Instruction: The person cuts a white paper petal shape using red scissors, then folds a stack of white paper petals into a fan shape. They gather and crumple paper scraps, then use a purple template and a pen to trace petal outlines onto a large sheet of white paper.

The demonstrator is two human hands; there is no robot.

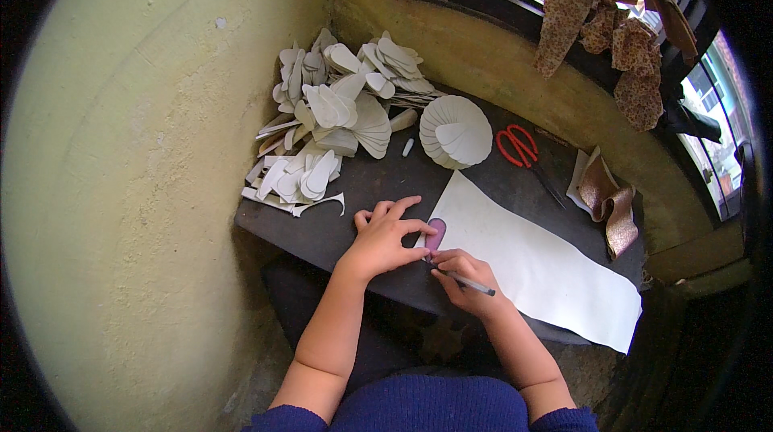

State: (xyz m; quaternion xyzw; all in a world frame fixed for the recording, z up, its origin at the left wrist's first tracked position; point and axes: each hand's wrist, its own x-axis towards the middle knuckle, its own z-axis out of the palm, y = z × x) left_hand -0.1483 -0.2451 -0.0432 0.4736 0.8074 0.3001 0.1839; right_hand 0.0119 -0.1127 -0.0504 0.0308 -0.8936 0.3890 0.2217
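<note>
A long white sheet (539, 259) lies slanting across the dark tabletop, its narrower end near my hands. On that end rests a small purple sole-shaped template (436, 235). My left hand (386, 240) holds the template down, index finger and thumb at its left edge, the other fingers spread over the table. In my right hand (467, 277) is a pen (469, 281), its tip close to the template's lower end beside my left thumb. Whether the tip leaves a line is too small to tell.
Stacks of white sole-shaped cutouts (330, 106) fill the back left, by the wall. A round fan of cutouts (456, 132) lies beside red-handled scissors (519, 148) and a white stick (408, 147). Shiny brown strips (605, 198) lie at right; patterned scraps (636, 57) hang from the window.
</note>
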